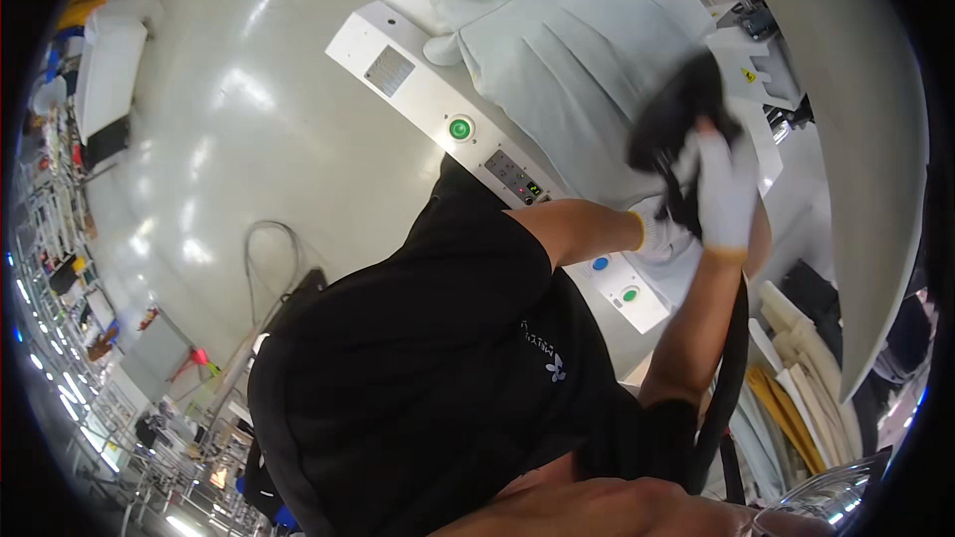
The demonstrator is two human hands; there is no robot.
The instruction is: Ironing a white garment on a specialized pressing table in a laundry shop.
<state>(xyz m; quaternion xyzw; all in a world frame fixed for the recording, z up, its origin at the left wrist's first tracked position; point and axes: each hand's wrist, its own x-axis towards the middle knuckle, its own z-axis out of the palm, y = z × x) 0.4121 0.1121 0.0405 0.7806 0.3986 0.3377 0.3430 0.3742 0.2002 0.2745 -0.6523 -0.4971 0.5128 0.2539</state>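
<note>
My right hand (724, 194), in a white knit glove with a yellow cuff, grips a black object (677, 115). Motion blurs this object, so its exact kind cannot be told; dark strands hang from its lower side. Lower and to the left is my left hand (656, 231), gloved the same way and partly hidden behind the black object and my right hand. What its fingers do cannot be made out. Pale blue-grey fabric (552, 52) lies in folds over a white machine (425, 101), just beyond both hands.
The machine's front bears a green button (459, 128), a lit control panel (515, 175) and a blue button (600, 263). A large grey panel (858, 127) curves along the right. Stacked fabrics (791, 388) lie lower right. A cable loop (272, 227) is on the left.
</note>
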